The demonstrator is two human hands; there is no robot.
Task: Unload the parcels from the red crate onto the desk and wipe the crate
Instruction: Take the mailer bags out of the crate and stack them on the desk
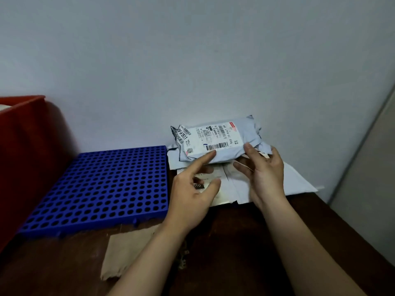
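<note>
A grey plastic parcel (215,139) with a white shipping label lies on top of flat white parcels (297,180) at the back of the dark wooden desk (245,242), against the wall. My left hand (192,189) hovers just in front of it, fingers straight, index fingertip touching its front edge. My right hand (265,174) is at its right end with relaxed fingers, thumb tip against the parcel. The red crate (25,159) stands at the far left, only its right wall in view; something pale shows inside its rim.
A blue perforated plastic grid (96,189) lies flat on the desk between the crate and the parcels. A patch of torn brown paper or peeled surface (126,253) sits near the desk's front. A pale wall runs behind, and a grey panel (367,167) stands to the right.
</note>
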